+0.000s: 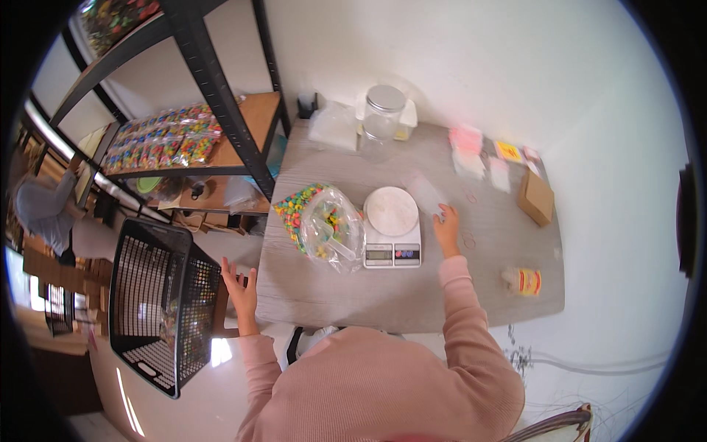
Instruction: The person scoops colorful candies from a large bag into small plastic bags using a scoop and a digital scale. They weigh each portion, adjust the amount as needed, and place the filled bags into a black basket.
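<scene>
My left hand [241,296] is beside the table's left edge, close to a black plastic basket [193,276]; its fingers are spread and it holds nothing. Over the table, my right hand [446,230] has its fingertips closed on the near end of a small clear plastic bag [423,193]. Just left of that bag stands a white kitchen scale [392,228] with a round top. Left of the scale sits an open clear bag of colourful candies [298,210], with a clear plastic scoop [337,247] in its mouth.
A clear jar [383,114] with a metal lid stands at the back. Stacked bags [467,151], a cardboard box [536,199], rubber bands [469,240] and a yellow-labelled packet [523,282] lie to the right. A shelf [250,129] holds packed candy bags [166,140]. Another person [48,206] is far left.
</scene>
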Action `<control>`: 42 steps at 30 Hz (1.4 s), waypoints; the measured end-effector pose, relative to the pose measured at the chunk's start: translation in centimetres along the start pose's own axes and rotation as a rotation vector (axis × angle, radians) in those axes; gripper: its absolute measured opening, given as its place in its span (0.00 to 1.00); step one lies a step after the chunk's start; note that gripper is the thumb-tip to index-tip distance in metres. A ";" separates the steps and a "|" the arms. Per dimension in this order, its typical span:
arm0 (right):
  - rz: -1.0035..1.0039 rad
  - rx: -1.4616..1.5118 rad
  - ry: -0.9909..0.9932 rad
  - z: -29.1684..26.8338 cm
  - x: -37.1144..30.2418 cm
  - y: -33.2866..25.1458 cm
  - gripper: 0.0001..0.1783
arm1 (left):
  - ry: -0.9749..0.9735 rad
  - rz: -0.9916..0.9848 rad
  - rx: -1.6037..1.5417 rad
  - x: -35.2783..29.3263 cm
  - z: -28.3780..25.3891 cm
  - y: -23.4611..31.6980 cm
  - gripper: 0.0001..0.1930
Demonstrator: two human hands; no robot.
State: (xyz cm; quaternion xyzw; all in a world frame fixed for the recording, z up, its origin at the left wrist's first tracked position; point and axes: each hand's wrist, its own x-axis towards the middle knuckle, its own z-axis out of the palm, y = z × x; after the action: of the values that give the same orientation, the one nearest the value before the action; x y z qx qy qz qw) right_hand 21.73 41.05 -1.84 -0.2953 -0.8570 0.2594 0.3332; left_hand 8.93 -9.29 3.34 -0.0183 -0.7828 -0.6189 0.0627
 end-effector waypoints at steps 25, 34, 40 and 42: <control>0.033 -0.148 -0.013 2.1 2.5 -0.7 0.07 | 0.085 -0.144 -0.006 -8.3 -0.4 1.9 0.29; -0.115 -0.212 -0.026 1.0 2.0 -1.5 0.13 | -0.002 -0.131 0.040 -8.2 0.3 2.5 0.23; -0.084 0.048 -0.085 0.8 1.6 0.2 0.14 | -0.087 -0.164 0.035 -8.2 1.3 3.1 0.21; -0.111 0.023 -0.083 1.1 1.9 0.3 0.12 | -0.093 -0.146 0.032 -7.9 1.6 3.2 0.21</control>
State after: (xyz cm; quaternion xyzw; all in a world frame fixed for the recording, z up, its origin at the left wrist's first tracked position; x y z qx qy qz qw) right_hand 19.89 42.33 -1.96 -0.2325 -0.8821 0.2625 0.3147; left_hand 16.99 -6.62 5.16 0.0110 -0.7939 -0.6076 -0.0186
